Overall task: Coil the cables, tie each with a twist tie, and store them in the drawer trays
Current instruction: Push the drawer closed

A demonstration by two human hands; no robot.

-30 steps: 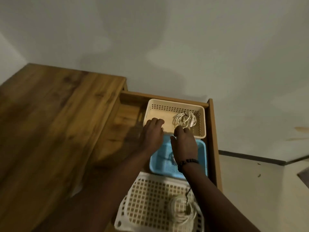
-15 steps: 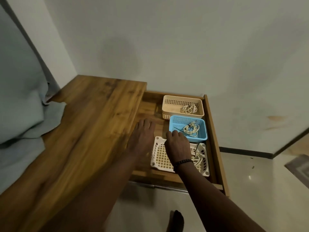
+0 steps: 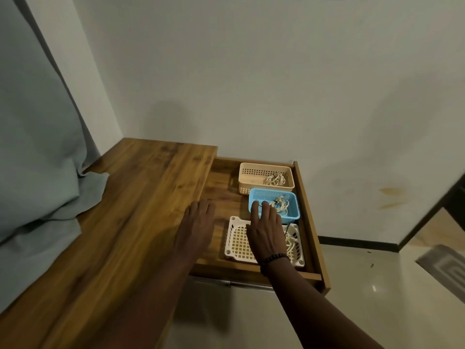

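Both your hands lie flat, fingers spread, gripping nothing: left hand (image 3: pixel 195 229) beside the white tray (image 3: pixel 237 244), right hand (image 3: pixel 266 229) above it. Coiled cables (image 3: pixel 274 179) sit in all three trays. Risk: snagging the blue tray (image 3: pixel 289 215) behind.

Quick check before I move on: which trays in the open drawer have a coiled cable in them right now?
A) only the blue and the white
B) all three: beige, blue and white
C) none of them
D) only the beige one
B: a pale coil lies in the beige tray, another in the blue tray, and a third shows in the white tray beside the right hand.
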